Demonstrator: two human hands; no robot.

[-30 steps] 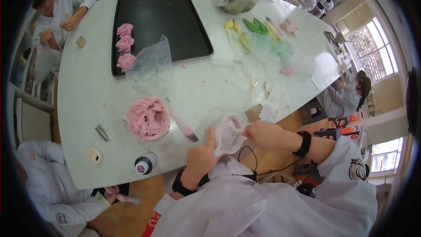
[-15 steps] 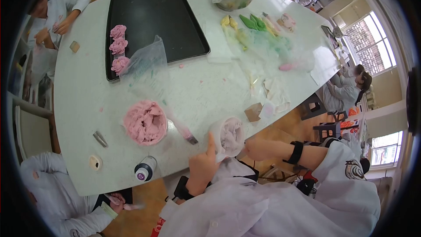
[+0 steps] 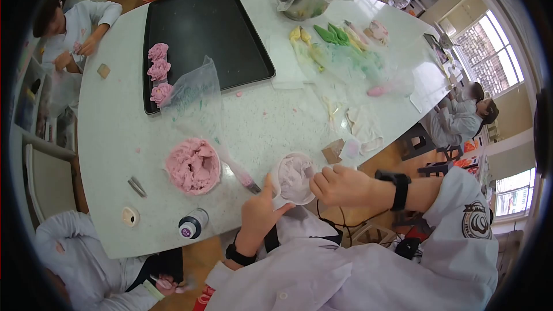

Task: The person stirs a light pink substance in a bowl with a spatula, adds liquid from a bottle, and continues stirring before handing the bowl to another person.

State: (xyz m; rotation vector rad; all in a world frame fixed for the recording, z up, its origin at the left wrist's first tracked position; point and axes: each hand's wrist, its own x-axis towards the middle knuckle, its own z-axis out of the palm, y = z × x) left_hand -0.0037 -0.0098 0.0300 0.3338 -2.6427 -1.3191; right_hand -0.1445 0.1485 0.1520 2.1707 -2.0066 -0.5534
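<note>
A small white bowl (image 3: 279,197) of pale, pinkish-white cream (image 3: 295,175) stands at the table's near edge, right in front of me. My left hand (image 3: 260,210) grips it from the left, thumb and fingers against its wall. Over the bowl's right rim is my right hand (image 3: 341,185), its fingers curled closed; whatever it holds is hidden. To the left lies a piping bag (image 3: 236,168) with a metal tip and a little pink cream inside. Beyond that sits a larger bowl of pink cream (image 3: 193,166).
A black tray (image 3: 213,34) carries three pink piped flowers (image 3: 158,70). Near the left are a dark bottle (image 3: 193,223), a metal piece (image 3: 137,186) and a round cream-coloured item (image 3: 131,216). A small box (image 3: 333,151), piping bags (image 3: 331,34) and a pot (image 3: 302,0) stand rightward. Other people sit around.
My right hand has risen from beside the bowl to over its rim. The bowl now tilts more toward me, and my left hand has shifted its hold with the thumb across the near side.
</note>
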